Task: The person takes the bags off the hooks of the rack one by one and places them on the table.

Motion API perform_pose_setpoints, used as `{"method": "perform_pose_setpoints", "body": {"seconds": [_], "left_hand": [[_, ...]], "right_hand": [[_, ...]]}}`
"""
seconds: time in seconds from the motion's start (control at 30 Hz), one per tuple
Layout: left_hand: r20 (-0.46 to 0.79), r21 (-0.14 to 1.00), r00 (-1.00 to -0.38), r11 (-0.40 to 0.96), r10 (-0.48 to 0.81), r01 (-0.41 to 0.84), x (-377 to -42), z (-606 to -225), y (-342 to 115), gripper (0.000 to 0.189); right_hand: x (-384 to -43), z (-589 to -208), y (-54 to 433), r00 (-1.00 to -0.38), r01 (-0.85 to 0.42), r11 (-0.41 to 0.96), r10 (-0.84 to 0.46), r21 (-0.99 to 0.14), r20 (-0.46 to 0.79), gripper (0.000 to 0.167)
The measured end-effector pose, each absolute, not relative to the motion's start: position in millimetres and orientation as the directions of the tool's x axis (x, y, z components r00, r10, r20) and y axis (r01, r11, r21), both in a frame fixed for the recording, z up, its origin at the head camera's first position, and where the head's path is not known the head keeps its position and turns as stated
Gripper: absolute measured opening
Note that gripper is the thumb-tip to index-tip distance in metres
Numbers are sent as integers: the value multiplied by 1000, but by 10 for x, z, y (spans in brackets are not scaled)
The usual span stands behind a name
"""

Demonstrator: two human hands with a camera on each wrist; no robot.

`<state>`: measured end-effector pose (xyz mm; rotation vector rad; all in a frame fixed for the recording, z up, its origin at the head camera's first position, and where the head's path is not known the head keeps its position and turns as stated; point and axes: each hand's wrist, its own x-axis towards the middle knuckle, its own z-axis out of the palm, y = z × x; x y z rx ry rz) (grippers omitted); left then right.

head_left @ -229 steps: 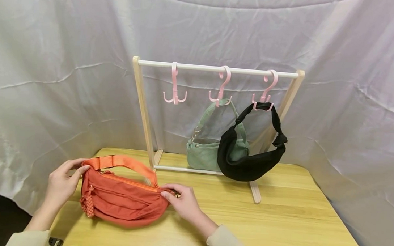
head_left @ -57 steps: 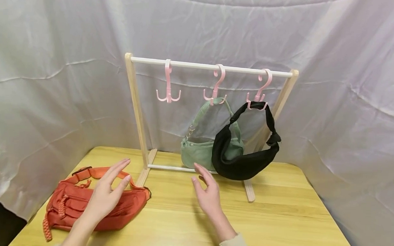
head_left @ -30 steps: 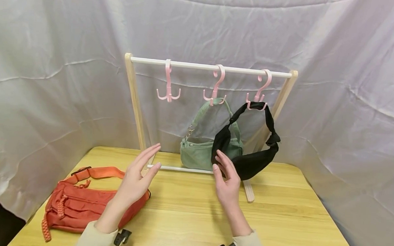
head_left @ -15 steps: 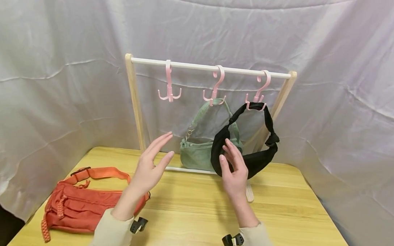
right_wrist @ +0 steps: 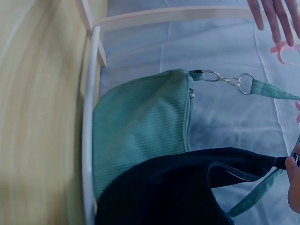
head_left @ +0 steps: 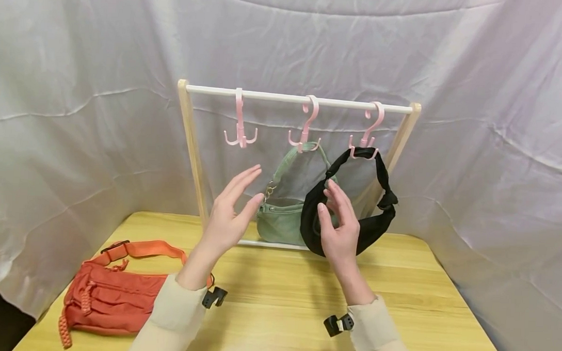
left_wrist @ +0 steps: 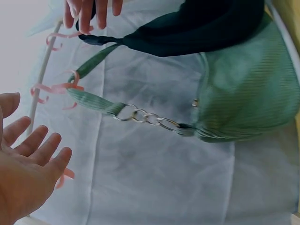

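- Both hands are raised in front of the rack. The left hand (head_left: 225, 220) is held wide, its thumb apart from the fingers, with nothing in its grasp.
- The right hand (head_left: 341, 226) is likewise free of any load, fingers slightly bent and thumb apart; in the head view it overlaps the black bag (head_left: 376, 230), though whether it touches the cloth I cannot tell.
- The black bag hangs by its strap from the right hook (head_left: 366, 138), covering part of the green bag (head_left: 279, 224) behind it.
- The green bag hangs from the middle hook (head_left: 305, 135), between the two hands as the head view shows it, just behind the rack's lower rail; a chain (left_wrist: 148, 120) of metal rings joins one strap end to its body.
- The left hook (head_left: 239, 117) hangs from the top rail, above the left hand in the head view.
- The rack (head_left: 274, 95) has wooden posts and white rails, and stands on the wooden bench (head_left: 425, 304) before a pale curtain (head_left: 285, 46).
- The red bag (head_left: 118, 299) lies on the left of the bench, its orange strap arched behind it, partly hidden by the left sleeve (head_left: 174, 316).
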<state>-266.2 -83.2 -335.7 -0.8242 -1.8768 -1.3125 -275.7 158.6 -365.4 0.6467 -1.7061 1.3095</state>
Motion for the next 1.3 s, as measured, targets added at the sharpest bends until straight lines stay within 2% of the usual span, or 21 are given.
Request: {"method": "perform_pose_setpoints", "body": {"seconds": [0.13,0.33,0.53,0.67,1.0,1.07,1.3], "left_hand": [[841,483,-528,279,115,830,-2697,-3241,-782,50],[856,457,-502,272,125,847,-2752,-3073,-704,49],[892,393,-433,255,128,884,-2845,-2890,-633,48],[901,374,-414,255,128,892,-2910,-2782,-594,47],[899,333,-398,305,183,892,-3021,-2432,-470,46],[900,317,-388,313,197,895,-3046,-2376,-442,47],[923,186,-291,370,252,910,-3173,-2220,-350,46]], "right_hand": [[-2733,-3469,1559,-461,-821,324,108,-470,881,45],[-2660,-3215,1515,-475,-819,309,109,-484,873,44],[-2707,-3086,1504,-472,-828,295,93,-477,877,44],[-2738,-3034,1500,-474,-823,310,87,-476,876,45],[-2797,-2922,1486,-532,-785,340,57,-518,845,47],[-2898,-2966,1511,-534,-782,348,54,-517,844,48],[-3181,-3074,1620,-523,-778,395,24,-488,852,49]]}}
